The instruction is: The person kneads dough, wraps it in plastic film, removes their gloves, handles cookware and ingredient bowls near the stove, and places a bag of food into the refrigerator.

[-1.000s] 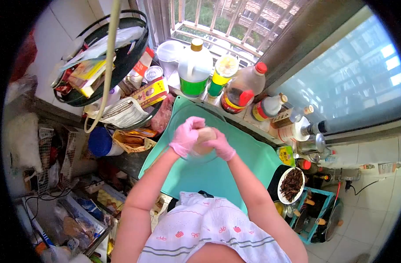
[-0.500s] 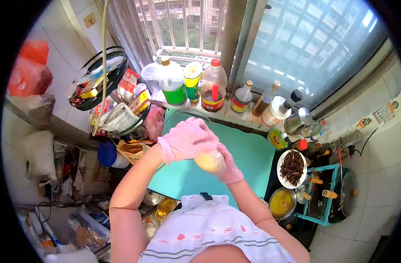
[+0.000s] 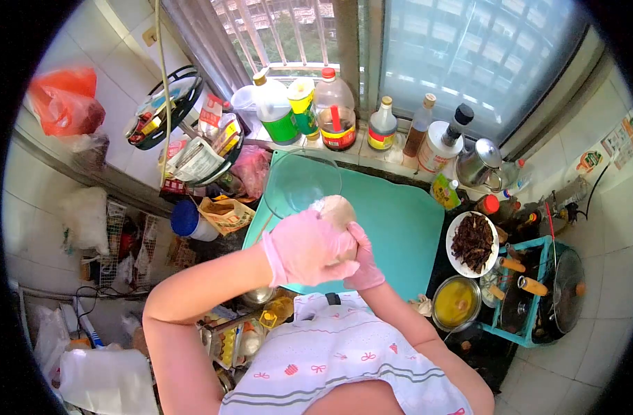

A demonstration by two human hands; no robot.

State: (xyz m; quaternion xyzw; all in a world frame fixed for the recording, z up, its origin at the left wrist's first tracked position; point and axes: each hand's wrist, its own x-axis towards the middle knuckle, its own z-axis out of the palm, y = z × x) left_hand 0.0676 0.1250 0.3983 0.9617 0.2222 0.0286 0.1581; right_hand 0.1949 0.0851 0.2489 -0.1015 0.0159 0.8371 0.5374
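Observation:
My left hand (image 3: 309,247), in a pink glove, is closed around a pale, rounded lump that looks like dough (image 3: 339,210). Part of the lump shows above the fingers; the rest is hidden by the hand. Pressed against it from the other side is my right hand (image 3: 365,261), also gloved in pink, its fingers partly covered by the left. Both hands are above a turquoise mat (image 3: 392,228). Just beyond them a clear glass bowl (image 3: 267,190) stands on the mat's far left part.
Sauce bottles (image 3: 338,114) and other containers line the window sill. To the right are a white plate (image 3: 493,257) of dark brown strips, a metal bowl (image 3: 478,304) of yellow liquid and a turquoise rack (image 3: 491,322). A paper bag (image 3: 226,214) stands left.
The lump has turned in my hands, from showing below the left hand to showing above it. My left wrist has dropped nearer to me. The view has shifted slightly.

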